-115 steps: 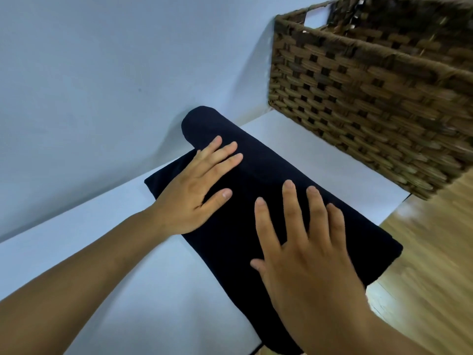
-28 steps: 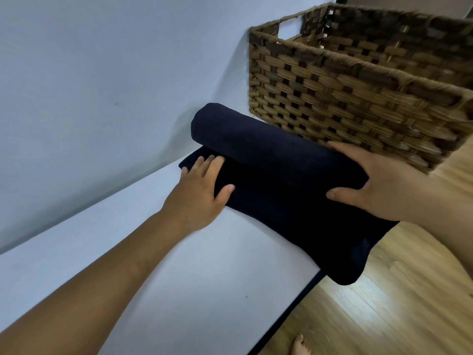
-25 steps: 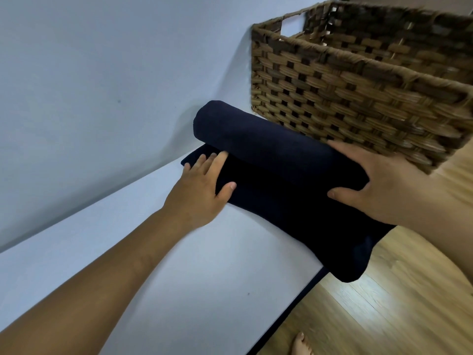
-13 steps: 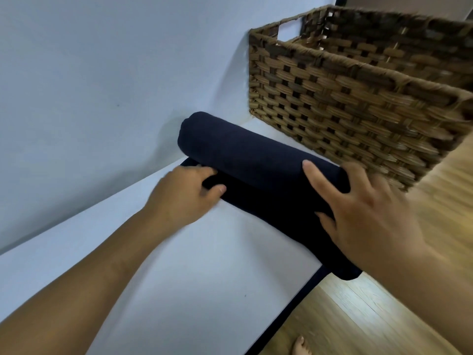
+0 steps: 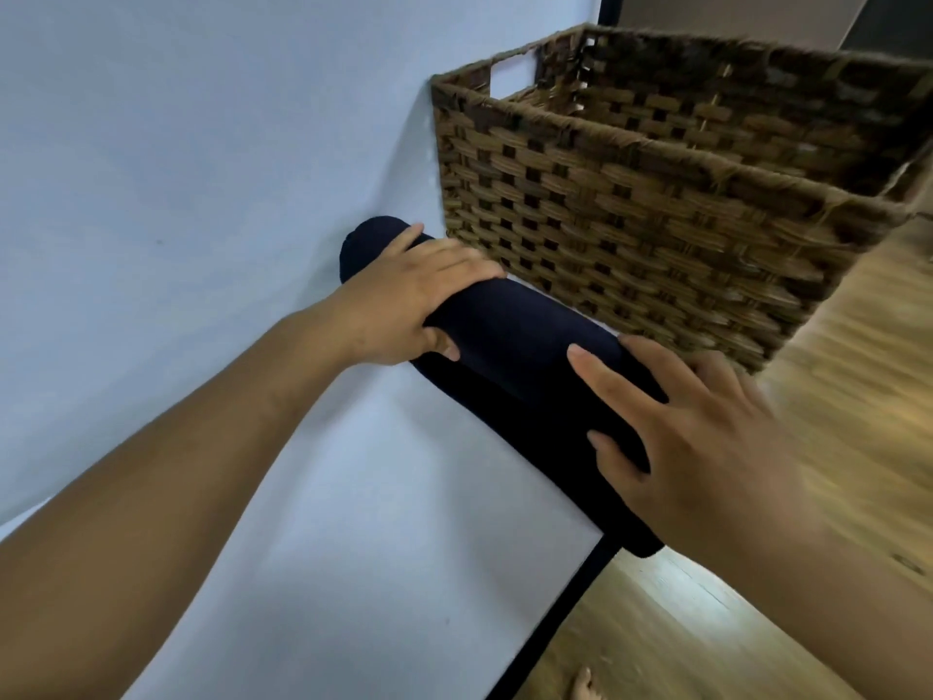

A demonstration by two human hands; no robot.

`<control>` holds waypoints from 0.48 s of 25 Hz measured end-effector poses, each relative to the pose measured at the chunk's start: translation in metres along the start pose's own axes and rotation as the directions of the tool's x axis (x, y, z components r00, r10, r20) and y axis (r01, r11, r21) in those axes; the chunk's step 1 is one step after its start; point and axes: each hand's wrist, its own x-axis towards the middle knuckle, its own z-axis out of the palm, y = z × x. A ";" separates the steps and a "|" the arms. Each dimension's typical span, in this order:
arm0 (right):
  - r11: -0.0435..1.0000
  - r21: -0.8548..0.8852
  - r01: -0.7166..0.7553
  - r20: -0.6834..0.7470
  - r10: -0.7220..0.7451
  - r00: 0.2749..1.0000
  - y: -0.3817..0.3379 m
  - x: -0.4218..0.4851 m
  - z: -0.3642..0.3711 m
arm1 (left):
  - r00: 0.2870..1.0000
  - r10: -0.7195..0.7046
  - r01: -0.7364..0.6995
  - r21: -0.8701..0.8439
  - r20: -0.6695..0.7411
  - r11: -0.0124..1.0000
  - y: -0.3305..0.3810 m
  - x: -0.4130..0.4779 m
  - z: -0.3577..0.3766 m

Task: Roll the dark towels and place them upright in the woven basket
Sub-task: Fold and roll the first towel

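Where the white table (image 5: pixel 353 548) meets the pale wall (image 5: pixel 176 144), one dark towel (image 5: pixel 520 336) lies on its side as a single tight roll. It runs diagonally from the wall out to the table's front edge. Its near end overhangs that edge above the wooden floor (image 5: pixel 707 623). A narrow strip of unrolled cloth shows along the roll's near side.

One woven basket (image 5: pixel 631 234) stands on the same table just beyond the roll. Whether its front wall touches the roll cannot be told. What can be seen of the inside holds no towel.

Two hands are on the roll. The left hand (image 5: pixel 409 300) grips the far part, with fingers curled over the top and the thumb tucked against the near side. The right hand (image 5: pixel 696 431) clasps the near part, with fingers spread across the top and the thumb set on the near side; this hand is blurred.

One bare toe (image 5: pixel 583 684) shows at the bottom edge of the view.
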 end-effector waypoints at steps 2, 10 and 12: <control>0.999 -0.054 0.001 -0.057 -0.004 0.998 0.005 0.008 0.014 | 0.996 0.030 -0.027 0.043 -0.084 0.999 -0.008 0.017 0.011; 0.970 -0.237 0.062 -0.324 -0.139 0.936 0.020 0.018 0.058 | 0.912 -0.014 0.067 0.115 -0.409 0.991 -0.004 0.030 0.063; 0.975 -0.217 0.051 -0.333 -0.123 0.935 0.030 0.024 0.060 | 0.944 -0.052 0.038 -0.049 -0.325 0.998 -0.004 0.035 0.051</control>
